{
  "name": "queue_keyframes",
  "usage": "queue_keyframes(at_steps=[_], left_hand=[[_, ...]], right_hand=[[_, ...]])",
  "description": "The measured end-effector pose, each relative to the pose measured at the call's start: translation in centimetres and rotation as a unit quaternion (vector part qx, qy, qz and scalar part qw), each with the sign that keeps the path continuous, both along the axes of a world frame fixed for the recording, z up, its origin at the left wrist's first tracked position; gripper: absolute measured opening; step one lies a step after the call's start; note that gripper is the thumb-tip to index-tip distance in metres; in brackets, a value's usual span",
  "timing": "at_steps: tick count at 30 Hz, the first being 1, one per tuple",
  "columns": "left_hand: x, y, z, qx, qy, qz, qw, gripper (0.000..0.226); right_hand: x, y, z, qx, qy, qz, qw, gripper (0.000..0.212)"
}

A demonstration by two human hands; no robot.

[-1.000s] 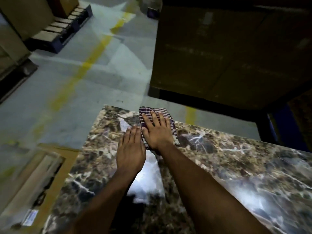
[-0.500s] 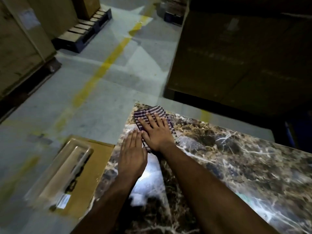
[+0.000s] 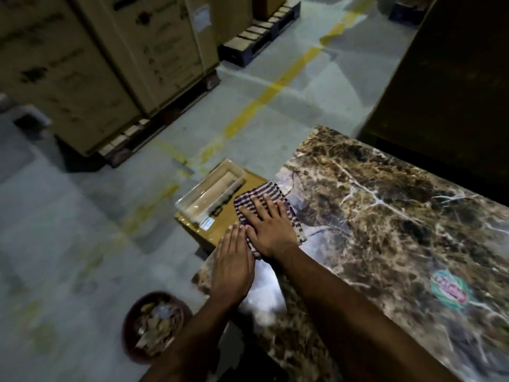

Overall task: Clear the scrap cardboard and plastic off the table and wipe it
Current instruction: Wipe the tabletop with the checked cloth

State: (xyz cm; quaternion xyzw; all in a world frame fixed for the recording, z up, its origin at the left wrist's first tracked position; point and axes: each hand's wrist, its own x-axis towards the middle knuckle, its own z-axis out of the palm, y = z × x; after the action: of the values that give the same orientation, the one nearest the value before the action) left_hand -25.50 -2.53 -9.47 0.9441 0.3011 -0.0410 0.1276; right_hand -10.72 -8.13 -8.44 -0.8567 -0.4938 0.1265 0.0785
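Table [image 3: 385, 216]: marble top, round sticker [image 3: 449, 290] on its right part.
Cloth [image 3: 293, 216]: striped, at the table's left edge.
Right hand [image 3: 271, 230]: flat, fingers straight, pressing the cloth.
Left hand [image 3: 232, 267]: flat on the table, touching the cloth's near edge.
Bin [image 3: 154, 326]: on the floor left of the table, holding scraps.

You stand in a dim warehouse: tall printed cardboard cartons [image 3: 91, 64] sit stacked on wooden pallets [image 3: 259, 31], a worn yellow lane line [image 3: 275, 89] runs across the grey concrete floor [image 3: 82, 216], and a marble-patterned table [image 3: 385, 216] stands in the aisle beside more large boxes [image 3: 454, 78].
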Motion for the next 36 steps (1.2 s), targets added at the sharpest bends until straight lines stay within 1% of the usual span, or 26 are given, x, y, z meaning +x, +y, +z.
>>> queue_keyframes(at_steps=[4, 6, 8, 11, 14, 16, 18, 21, 25, 30, 33, 36], left_hand=[[-6.5, 0.0, 0.5, -0.011, 0.003, 0.016, 1.000, 0.066], [-9.9, -0.3, 0.6, -0.035, 0.014, 0.029, 0.999, 0.072], [-12.5, -0.4, 1.0, -0.073, -0.005, 0.047, 0.996, 0.074], [-14.7, -0.3, 2.8, -0.103, -0.047, 0.087, 0.990, 0.061], [-15.5, -0.3, 3.7, -0.101, -0.040, 0.075, 0.991, 0.052], [-15.6, -0.9, 3.8, -0.086, -0.013, 0.025, 0.996, 0.049], [-15.1, -2.2, 3.6, -0.048, 0.017, -0.035, 0.998, 0.050], [-13.5, -5.1, 3.7, -0.025, 0.016, -0.124, 0.992, 0.053], [-11.8, -9.5, 3.3, -0.027, 0.002, -0.214, 0.976, 0.052], [-9.9, -17.4, 3.2, -0.035, -0.013, -0.283, 0.959, 0.051], [-8.0, -23.3, 2.5, -0.051, -0.001, -0.334, 0.941, 0.058], [-5.5, -31.3, 1.6, -0.046, 0.013, -0.408, 0.912, 0.066]], right_hand=[[-6.2, 0.2, -0.3, -0.008, 0.001, 0.030, 1.000, 0.062], [-9.5, 0.1, -0.3, -0.020, 0.006, 0.048, 0.999, 0.060], [-12.2, -0.1, -0.1, -0.031, 0.008, 0.067, 0.997, 0.060], [-15.0, -0.5, 0.3, -0.037, 0.007, 0.091, 0.995, 0.059], [-17.1, -2.5, 0.0, -0.044, 0.001, 0.091, 0.995, 0.061], [-18.3, -5.3, -0.6, -0.048, -0.002, 0.055, 0.997, 0.060], [-19.0, -8.6, -0.9, -0.048, -0.010, 0.002, 0.999, 0.059], [-19.8, -14.9, -1.0, -0.048, -0.016, -0.071, 0.996, 0.058], [-20.8, -24.1, -0.8, -0.060, -0.022, -0.148, 0.987, 0.057], [-21.5, -37.8, -0.9, -0.077, -0.026, -0.282, 0.956, 0.057], [-21.8, -46.5, -0.9, -0.083, -0.012, -0.353, 0.932, 0.059], [-22.0, -55.3, -0.9, -0.090, -0.008, -0.402, 0.911, 0.060]])
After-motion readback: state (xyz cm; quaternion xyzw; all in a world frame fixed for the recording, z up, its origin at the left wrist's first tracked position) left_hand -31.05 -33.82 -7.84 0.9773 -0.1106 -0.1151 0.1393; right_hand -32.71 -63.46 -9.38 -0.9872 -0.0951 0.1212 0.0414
